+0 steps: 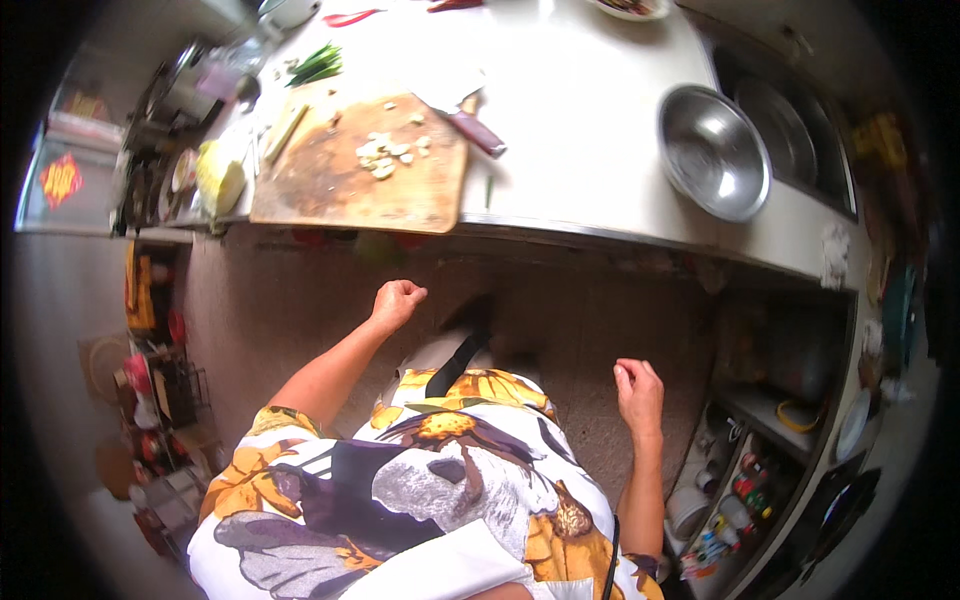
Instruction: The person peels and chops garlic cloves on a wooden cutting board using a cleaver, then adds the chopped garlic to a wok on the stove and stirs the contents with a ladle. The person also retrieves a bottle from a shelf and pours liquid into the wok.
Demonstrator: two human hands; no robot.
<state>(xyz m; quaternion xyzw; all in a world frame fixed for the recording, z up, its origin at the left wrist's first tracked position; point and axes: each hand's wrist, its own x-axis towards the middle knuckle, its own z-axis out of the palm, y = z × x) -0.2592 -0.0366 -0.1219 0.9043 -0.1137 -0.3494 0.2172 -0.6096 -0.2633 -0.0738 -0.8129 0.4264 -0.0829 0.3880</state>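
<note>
Below the counter's front edge, my left hand [395, 304] hangs in the air with its fingers curled in and nothing seen in it. Lower and to the right, my right hand [641, 390] is also loosely closed, apart from any object. In front of me a wooden cutting board [337, 202] lies at the counter edge, bearing chopped pale pieces [382, 154], which look like garlic. A cleaver [478, 133] rests at the board's right side, its dark handle towards me and its blade washed out by glare. Cut green scallions [319, 66] lie behind the board.
A stainless steel bowl [712, 150] stands on the white counter [577, 150], beside a sink [780, 120]. A cabbage [221, 178] sits left of the board. Further back are a red spoon [351, 18] and a bowl of food [634, 7]. Bottles fill a low shelf [772, 424] at right.
</note>
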